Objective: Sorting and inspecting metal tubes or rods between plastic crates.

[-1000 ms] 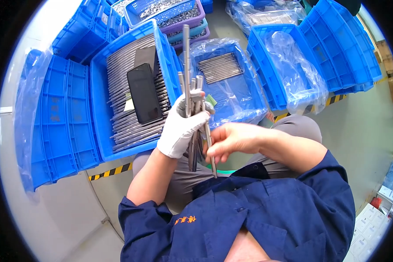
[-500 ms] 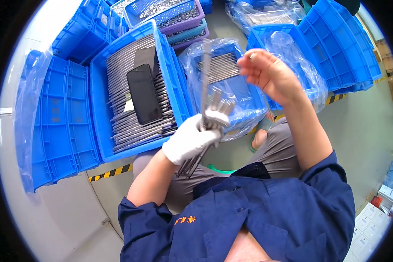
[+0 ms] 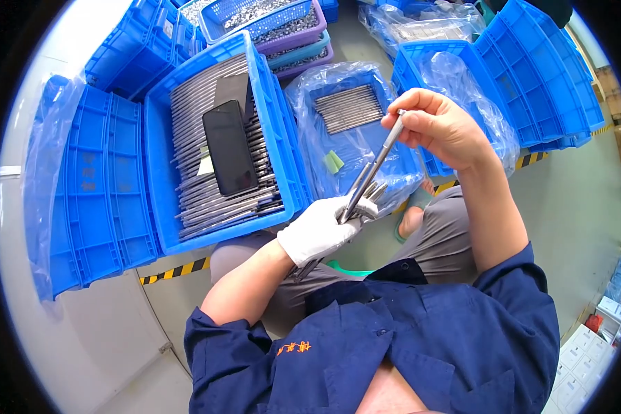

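Observation:
My left hand (image 3: 317, 231), in a white glove, is closed around a bundle of slim metal rods (image 3: 357, 185) above my lap. One metal rod (image 3: 389, 143) sticks out farther than the others, slanting up to the right. At its upper end, my bare right hand (image 3: 452, 127) pinches a small silvery piece (image 3: 401, 112) between thumb and forefinger. Whether that piece is separate from the rod is too small to tell. Beyond my hands, a row of metal rods (image 3: 350, 109) lies in a blue crate (image 3: 400, 162) lined with clear plastic.
At left, a blue crate (image 3: 268, 90) holds many dark-ended rods, with a black phone (image 3: 229, 148) lying on them. A folded green slip (image 3: 333, 163) rests in the lined crate. Baskets of small metal parts (image 3: 290, 34) stand behind; another blue crate (image 3: 486, 76) is at right.
My right hand has come down and in to the tip of the long rod. That rod has tilted from upright to the right, and my left hand has lowered slightly rightward.

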### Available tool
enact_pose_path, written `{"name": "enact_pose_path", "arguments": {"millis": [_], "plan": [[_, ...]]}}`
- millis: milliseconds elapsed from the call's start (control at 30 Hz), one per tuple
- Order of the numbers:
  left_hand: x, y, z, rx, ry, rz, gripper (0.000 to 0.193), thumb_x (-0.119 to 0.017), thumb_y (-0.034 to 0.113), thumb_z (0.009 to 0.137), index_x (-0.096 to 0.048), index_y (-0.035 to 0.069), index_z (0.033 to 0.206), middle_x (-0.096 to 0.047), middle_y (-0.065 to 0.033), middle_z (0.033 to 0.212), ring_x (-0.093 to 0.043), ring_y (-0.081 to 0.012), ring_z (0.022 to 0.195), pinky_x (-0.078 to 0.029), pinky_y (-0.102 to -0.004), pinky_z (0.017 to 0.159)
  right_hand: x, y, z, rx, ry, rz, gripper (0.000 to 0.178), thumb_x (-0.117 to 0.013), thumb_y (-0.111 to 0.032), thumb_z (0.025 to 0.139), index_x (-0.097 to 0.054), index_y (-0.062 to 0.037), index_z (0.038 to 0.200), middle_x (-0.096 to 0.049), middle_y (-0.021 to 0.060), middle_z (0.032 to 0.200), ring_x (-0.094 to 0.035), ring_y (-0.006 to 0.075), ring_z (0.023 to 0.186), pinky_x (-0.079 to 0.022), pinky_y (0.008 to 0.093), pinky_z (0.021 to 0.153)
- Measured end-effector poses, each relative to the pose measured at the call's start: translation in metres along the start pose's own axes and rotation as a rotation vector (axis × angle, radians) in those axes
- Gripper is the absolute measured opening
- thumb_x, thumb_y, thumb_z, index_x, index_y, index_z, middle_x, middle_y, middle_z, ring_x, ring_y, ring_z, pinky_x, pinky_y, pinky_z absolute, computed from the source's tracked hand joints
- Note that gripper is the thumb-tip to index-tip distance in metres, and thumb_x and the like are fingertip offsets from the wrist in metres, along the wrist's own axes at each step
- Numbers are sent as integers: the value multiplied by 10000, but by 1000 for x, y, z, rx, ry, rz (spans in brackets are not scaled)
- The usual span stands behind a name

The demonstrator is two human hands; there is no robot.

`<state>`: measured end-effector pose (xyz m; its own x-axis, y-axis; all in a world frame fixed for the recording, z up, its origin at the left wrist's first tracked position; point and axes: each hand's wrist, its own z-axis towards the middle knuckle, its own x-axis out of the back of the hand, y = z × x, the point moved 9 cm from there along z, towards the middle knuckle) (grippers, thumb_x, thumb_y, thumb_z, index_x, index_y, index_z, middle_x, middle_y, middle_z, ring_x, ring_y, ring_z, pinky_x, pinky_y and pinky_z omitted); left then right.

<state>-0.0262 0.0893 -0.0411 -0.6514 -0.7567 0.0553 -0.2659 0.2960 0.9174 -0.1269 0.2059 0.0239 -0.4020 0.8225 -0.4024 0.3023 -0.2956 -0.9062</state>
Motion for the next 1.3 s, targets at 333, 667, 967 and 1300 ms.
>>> {"name": "enact_pose_path", "arguments": {"millis": [333, 667, 967, 1300], "plan": [[5, 1, 2, 35, 44, -35, 248, -487, 70, 717, -540, 57, 959, -548, -47, 778, -490, -105, 691, -411, -243, 660, -26, 54, -5, -304, -39, -44, 151, -559, -79, 749, -556, -12, 884, -593, 87, 869, -533, 77, 621, -426, 181, 529], [34, 19, 2, -92, 172, -496, 582, -621, 46, 667, -382, 27, 1197, -509, -17, 836, -468, -80, 716, -404, -214, 622, 20, 16, 5, 79, 199, 12, 203, -518, -198, 818, -527, -32, 935, -596, 62, 819, -483, 42, 571, -397, 157, 504], [68, 32, -18, -193, 357, -631, 497, -593, 113, 738, -336, 35, 1156, -453, -3, 676, -421, -71, 472, -340, -189, 429, -71, 91, -13, -392, -226, 153, 206, -493, -230, 838, -524, -37, 902, -599, 62, 752, -490, 54, 546, -398, 171, 511], [43, 11, -3, 51, 263, -593, 270, -599, 205, 728, -483, 45, 911, -537, -51, 743, -504, -102, 608, -399, -208, 559, -87, 105, -33, -516, -372, 133, 191, -513, -246, 825, -546, -58, 836, -596, 29, 743, -484, 31, 574, -392, 161, 535]]}}
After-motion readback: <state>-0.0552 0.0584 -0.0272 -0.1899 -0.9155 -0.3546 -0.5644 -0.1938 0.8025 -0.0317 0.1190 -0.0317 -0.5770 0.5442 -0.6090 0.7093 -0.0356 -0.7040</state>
